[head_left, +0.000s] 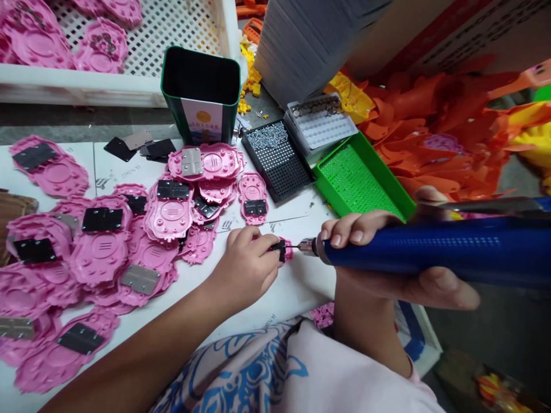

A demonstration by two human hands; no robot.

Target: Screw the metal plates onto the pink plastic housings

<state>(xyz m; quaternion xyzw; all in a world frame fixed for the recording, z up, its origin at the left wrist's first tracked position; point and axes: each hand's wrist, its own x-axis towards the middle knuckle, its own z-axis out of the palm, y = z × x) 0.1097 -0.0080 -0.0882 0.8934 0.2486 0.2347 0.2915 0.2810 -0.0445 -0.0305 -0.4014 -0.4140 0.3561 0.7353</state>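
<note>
My left hand (251, 263) is closed over a small pink plastic housing (289, 252), pressing it to the white work surface and covering most of it. A black cover plate (281, 250) on that housing shows past my fingertips. My right hand (365, 226) is wrapped around a blue electric screwdriver (422, 249), which lies almost level. Its thin bit meets the black plate; whether a screw sits under the tip is too small to tell. Left of my hands lies a heap of pink housings (101, 244) with black or grey plates. Another housing (253, 198) lies just beyond my left hand.
Behind stand a green-rimmed bin (200, 109), a black tray (282, 163) with small screws, a clear tray (321, 123) and a green tray (365, 178). Loose plates (120, 149) lie near the bin. A white crate (181, 34) holds pink parts; orange parts (430, 137) are piled right.
</note>
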